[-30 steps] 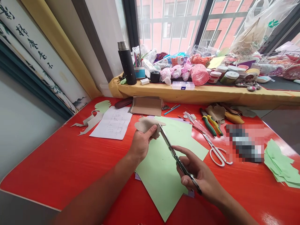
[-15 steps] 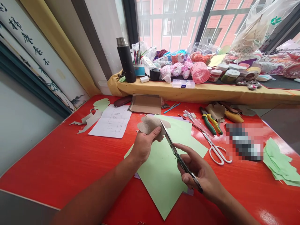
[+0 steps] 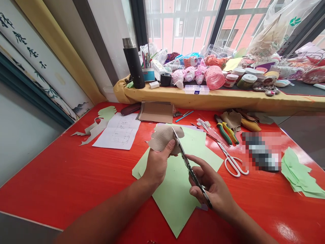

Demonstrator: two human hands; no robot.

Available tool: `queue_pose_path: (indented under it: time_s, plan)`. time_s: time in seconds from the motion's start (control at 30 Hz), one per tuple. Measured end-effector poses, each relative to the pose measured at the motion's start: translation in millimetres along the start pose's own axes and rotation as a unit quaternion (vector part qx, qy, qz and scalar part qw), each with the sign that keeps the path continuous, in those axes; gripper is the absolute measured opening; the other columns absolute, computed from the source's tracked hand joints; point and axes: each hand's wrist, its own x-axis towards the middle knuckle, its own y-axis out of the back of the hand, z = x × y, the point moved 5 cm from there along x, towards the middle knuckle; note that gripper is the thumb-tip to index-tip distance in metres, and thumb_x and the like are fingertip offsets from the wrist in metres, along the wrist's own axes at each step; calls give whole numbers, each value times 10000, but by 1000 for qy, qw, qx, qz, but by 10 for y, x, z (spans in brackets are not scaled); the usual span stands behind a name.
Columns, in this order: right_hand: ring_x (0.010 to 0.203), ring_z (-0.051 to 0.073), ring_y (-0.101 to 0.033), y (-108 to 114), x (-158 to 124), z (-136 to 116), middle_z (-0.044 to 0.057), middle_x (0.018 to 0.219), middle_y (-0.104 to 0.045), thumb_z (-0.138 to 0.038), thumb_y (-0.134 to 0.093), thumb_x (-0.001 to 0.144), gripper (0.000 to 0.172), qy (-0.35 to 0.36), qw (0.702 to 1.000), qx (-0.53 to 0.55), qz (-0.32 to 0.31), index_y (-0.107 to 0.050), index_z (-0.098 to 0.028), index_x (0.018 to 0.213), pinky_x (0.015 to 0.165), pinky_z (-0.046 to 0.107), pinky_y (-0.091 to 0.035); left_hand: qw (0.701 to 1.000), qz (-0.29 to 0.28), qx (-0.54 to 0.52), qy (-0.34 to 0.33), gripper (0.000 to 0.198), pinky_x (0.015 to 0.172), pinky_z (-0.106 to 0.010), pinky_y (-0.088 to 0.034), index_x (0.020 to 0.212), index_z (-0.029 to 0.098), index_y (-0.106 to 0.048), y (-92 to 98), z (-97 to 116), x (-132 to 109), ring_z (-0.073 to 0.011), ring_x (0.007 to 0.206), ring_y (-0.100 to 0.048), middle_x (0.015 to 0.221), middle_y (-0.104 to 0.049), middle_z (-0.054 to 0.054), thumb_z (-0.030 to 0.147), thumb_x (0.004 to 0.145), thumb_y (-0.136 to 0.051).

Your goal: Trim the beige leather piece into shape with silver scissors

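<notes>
Pinched between thumb and fingers of my left hand (image 3: 157,162) is a beige, pebbled piece of leather (image 3: 162,137) with a scalloped edge. My right hand (image 3: 212,186) grips dark-handled scissors (image 3: 189,166), their blades pointing up and to the left. The blade tips lie against the right part of the leather, close to my left thumb. Whether the blades are fully closed is hard to make out. Beneath both hands, light green paper sheets (image 3: 175,210) lie on the red table (image 3: 76,189).
White-handled scissors (image 3: 235,166) and yellow-green pliers (image 3: 227,130) lie to the right, with green paper cutouts (image 3: 299,176) beyond. A marked white paper (image 3: 118,130), leather scraps (image 3: 93,130) and brown card (image 3: 156,112) are at the left and back. A black flask (image 3: 133,66) stands on the ledge.
The leather has turned slightly in my left hand and shows more of its face. Both hands and the scissors sit a little further left in the view, which has shifted slightly.
</notes>
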Motion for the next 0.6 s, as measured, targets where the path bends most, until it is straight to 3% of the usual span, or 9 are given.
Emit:
queue_pose_path:
  time_s: [0.17,0.33,0.43,0.5,0.6]
  plan:
    - [581,133,-389,16,-4,-9,-57,756,-452,-563,-880,885,775,-2,1000,10,9,-560,-292,1537,487,252,-302,1000,-16,14,2,377,761,-332,-551,1083,216,-791,22,-9,26,-220,948,-700,1068,-793,-59,454,813,-903]
    - [576,125,-379,97,-10,-79,-55,768,-433,-515,-892,892,768,7,999,33,14,-568,-297,1554,458,239,-276,992,-118,-34,21,515,836,-361,-553,1169,229,-791,61,228,222,-293,1138,-703,1212,-790,-102,643,864,-806]
    - [613,129,-370,119,-20,-131,-56,765,-418,-485,-899,900,719,15,999,33,8,-607,-320,1536,497,246,-275,990,-134,-40,25,583,870,-379,-562,1098,209,-820,142,440,358,-335,1173,-706,1163,-805,-126,720,818,-809]
    - [628,129,-366,103,-29,-147,-57,764,-412,-479,-911,892,716,15,999,33,-6,-622,-321,1528,523,254,-281,992,-123,-31,23,578,880,-389,-568,1107,204,-825,209,529,419,-349,1159,-717,1142,-814,-126,679,780,-867]
    - [633,129,-360,51,-44,-143,-60,758,-406,-469,-922,886,728,11,999,32,-29,-623,-311,1531,532,258,-282,990,-131,-3,58,618,863,-402,-572,1090,173,-834,261,505,444,-365,1084,-744,1099,-824,-147,660,720,-923]
